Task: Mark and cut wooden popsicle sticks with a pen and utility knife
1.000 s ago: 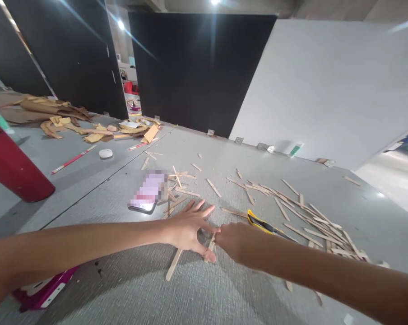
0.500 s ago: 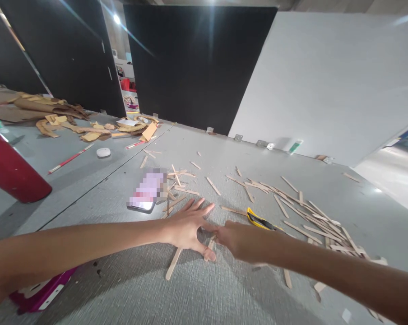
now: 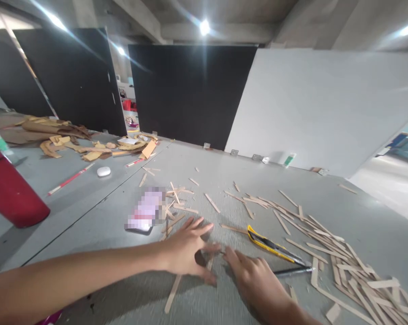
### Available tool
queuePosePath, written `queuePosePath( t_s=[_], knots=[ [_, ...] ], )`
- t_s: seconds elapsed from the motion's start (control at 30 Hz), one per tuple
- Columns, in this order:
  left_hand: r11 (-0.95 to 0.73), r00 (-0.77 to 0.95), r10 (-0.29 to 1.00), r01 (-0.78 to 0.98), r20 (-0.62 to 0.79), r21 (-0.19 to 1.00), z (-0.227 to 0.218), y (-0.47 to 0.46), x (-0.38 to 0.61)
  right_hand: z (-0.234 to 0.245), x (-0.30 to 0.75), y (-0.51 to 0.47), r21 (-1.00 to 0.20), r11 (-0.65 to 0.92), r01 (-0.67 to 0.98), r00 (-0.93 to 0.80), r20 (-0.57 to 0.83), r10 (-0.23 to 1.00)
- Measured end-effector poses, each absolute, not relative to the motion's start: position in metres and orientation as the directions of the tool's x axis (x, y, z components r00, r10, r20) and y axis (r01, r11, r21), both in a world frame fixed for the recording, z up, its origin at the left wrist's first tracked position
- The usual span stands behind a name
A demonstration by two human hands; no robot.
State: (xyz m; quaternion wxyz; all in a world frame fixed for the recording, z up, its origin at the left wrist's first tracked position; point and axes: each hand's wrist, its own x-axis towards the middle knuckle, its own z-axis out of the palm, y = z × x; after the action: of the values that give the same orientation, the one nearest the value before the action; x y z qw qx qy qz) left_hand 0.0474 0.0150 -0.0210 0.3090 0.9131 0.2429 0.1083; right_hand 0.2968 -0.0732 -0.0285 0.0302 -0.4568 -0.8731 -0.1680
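Fingers (image 3: 204, 229) of the left hand (image 3: 182, 250) spread wide over the near middle of the grey table (image 3: 190, 158), a short wooden craft stick (image 3: 210, 261) showing between thumb and index finger; whether they press on it I cannot tell. The right hand (image 3: 254, 280) is just to the right, its fingers close together, the tips near the left index finger; any hold there is hidden. A second craft stick (image 3: 173, 295) juts nearward from beneath the left hand. Just beyond the right hand lies a yellow-and-black utility knife (image 3: 275, 248), with heaped craft sticks (image 3: 356, 271) to its right.
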Motion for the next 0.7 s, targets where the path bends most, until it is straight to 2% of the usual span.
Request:
queuePosePath(
  t_s=[0.13,0.23,0.37,0.53,0.7],
  knots=[
    [-0.742,0.836,0.521,0.344,0.172,0.575,-0.018,0.009,0.047,-0.041,0.310,-0.070,0.131,0.387,0.913,-0.407,0.381,0.830],
    [-0.772,0.853,0.485,0.315,0.191,0.552,-0.008,0.011,0.046,-0.042,0.311,-0.066,0.045,0.383,0.923,-0.368,0.398,0.840],
    [-0.758,0.856,0.486,0.312,0.177,0.573,0.000,0.019,0.044,-0.043,0.308,-0.065,0.046,0.387,0.921,-0.372,0.401,0.837],
    [-0.654,0.797,0.586,0.360,0.145,0.665,0.002,0.016,0.041,-0.047,0.308,-0.066,-0.001,0.362,0.932,-0.335,0.375,0.864],
    [-0.412,0.719,0.692,0.318,0.067,0.854,0.016,0.010,0.038,-0.042,0.306,-0.067,-0.001,0.372,0.928,-0.350,0.338,0.874]
  ],
)
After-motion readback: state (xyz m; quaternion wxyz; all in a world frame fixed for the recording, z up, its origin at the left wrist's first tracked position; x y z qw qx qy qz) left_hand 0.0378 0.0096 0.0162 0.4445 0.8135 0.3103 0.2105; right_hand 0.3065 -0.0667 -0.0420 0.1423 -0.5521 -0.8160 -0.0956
